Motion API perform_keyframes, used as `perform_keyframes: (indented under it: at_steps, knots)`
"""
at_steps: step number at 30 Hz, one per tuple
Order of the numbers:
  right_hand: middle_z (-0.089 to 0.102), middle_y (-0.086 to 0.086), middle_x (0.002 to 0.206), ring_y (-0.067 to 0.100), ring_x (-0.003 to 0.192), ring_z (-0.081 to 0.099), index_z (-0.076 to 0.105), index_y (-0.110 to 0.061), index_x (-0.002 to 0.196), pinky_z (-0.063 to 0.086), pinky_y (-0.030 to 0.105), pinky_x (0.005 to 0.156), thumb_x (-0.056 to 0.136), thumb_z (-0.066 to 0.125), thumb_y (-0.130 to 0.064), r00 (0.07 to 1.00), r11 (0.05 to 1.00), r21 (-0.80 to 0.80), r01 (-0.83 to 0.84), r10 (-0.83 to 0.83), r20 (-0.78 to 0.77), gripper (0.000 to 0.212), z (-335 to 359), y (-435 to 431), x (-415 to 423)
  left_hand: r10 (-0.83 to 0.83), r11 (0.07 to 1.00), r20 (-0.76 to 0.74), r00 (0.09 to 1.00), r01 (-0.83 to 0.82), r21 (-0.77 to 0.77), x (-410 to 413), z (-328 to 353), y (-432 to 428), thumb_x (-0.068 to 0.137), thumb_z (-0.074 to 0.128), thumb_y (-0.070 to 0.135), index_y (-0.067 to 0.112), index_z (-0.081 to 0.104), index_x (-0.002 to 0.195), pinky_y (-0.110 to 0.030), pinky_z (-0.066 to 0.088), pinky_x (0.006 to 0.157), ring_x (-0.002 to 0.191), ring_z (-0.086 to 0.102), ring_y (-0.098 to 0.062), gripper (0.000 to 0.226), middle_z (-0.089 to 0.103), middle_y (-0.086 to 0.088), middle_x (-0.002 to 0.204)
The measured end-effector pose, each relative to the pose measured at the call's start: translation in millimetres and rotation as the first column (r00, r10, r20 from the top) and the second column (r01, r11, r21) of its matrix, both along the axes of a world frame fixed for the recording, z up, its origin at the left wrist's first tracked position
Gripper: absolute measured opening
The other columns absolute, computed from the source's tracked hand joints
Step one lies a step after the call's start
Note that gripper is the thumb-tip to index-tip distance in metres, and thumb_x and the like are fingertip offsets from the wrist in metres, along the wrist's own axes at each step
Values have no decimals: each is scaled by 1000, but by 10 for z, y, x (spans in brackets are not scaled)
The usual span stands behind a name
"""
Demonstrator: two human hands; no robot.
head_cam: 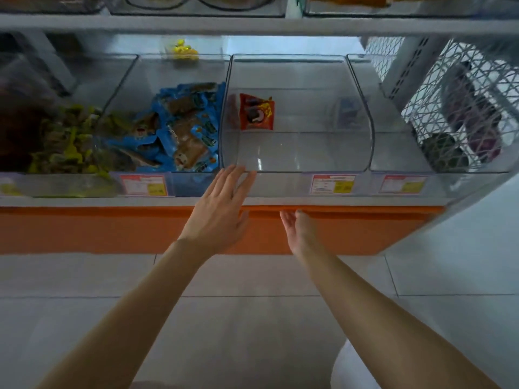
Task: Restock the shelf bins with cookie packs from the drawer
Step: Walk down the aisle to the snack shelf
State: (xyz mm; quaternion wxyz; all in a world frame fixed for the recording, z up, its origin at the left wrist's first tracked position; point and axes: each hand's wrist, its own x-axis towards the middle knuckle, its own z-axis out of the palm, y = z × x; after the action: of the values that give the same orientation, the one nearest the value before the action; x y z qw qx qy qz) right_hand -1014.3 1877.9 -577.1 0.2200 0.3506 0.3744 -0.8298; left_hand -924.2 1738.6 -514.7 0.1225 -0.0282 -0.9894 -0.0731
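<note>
A row of clear bins is seen on a shelf [84,202] across the middle of the frame. In the centre, one clear bin [303,153] holds a single red cookie pack [256,112], which stands against the bin's left wall toward the back. The bin to its left is filled with blue packs [182,127], and at the far left a heap of yellow-green packs [67,141] is seen. Another clear bin [393,147] sits to the right of the centre one; its contents cannot be made out. Price labels [143,185] are fixed along the shelf front beneath the bins. Below the shelf edge an orange drawer front [84,228] runs across the frame. The left hand [222,203] is stretched up in the centre with its fingers straight and slightly spread, holding nothing; the fingertips are placed at the lower left corner of the centre bin's front rim. The right hand [297,228] is held just to the right and lower, palm turned toward the left, its fingers loosely curled and empty, at the upper edge of the drawer front; whether that edge is touched cannot be told. A white wire basket [449,108] with dark items inside is seen at the right edge, and a pale tiled floor [252,318] fills the lower frame.
</note>
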Motion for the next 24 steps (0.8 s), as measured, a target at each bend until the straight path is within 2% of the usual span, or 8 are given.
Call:
perform_keyframes:
  at_steps: [4,7,13,15,16,19,21,24]
  knots:
    - [49,6,90,12,78,53,31,8,140,41,31,103,99,30,6,992,993,50,-110,113,-58,41,97,17,55,58,997,39,998,-60,57,15,30,84,92,50,17,14,13,152,-31,4,114,147,2,-25,71,14,-11,158]
    - [51,20,123,26,116,52,31,10,140,29,36,114,96,26,14,999,999,-30,-41,39,-37,44,132,70,182,80,997,30,996,-81,11,26,28,115,94,49,19,16,8,153,-31,-6,114,147,-3,-24,72,9,-10,159]
    - [54,17,118,25,110,56,40,6,136,42,38,106,97,52,-17,974,964,151,-217,224,-30,46,221,277,537,108,993,47,993,-106,-56,72,58,153,95,47,19,14,4,153,-32,-9,117,147,-6,-25,72,1,-10,160]
    - [54,21,128,30,112,59,44,2,134,48,37,97,100,46,-25,838,755,417,-507,544,33,44,255,401,640,121,989,30,992,-118,-88,136,40,185,93,50,19,10,15,151,-37,-1,120,147,4,-29,69,10,-15,158]
    - [59,21,118,29,101,63,53,0,126,51,34,87,102,43,-26,670,501,601,-623,738,80,37,298,482,721,127,988,27,992,-124,-97,200,11,209,90,54,18,8,24,149,-41,7,120,144,16,-33,66,20,-18,155]
    - [59,5,83,17,67,54,62,-12,94,41,27,60,99,43,-17,238,-107,976,-190,959,151,21,294,707,863,132,989,27,991,-130,-71,481,-223,301,76,70,16,5,52,131,-48,34,107,119,52,-37,58,54,-19,127]
    - [52,2,118,17,105,52,52,-13,124,44,25,86,99,45,-19,145,-217,959,183,971,192,26,286,802,906,124,990,86,988,-117,-81,683,-431,344,73,73,18,5,57,126,-50,36,105,112,58,-35,56,60,-16,119]
    - [35,4,142,22,133,32,32,-15,143,25,32,111,100,44,-28,44,-328,905,270,943,329,47,172,889,925,157,987,282,946,-138,-88,925,-608,415,89,57,27,8,38,142,-45,19,115,134,38,-30,59,44,-12,141]
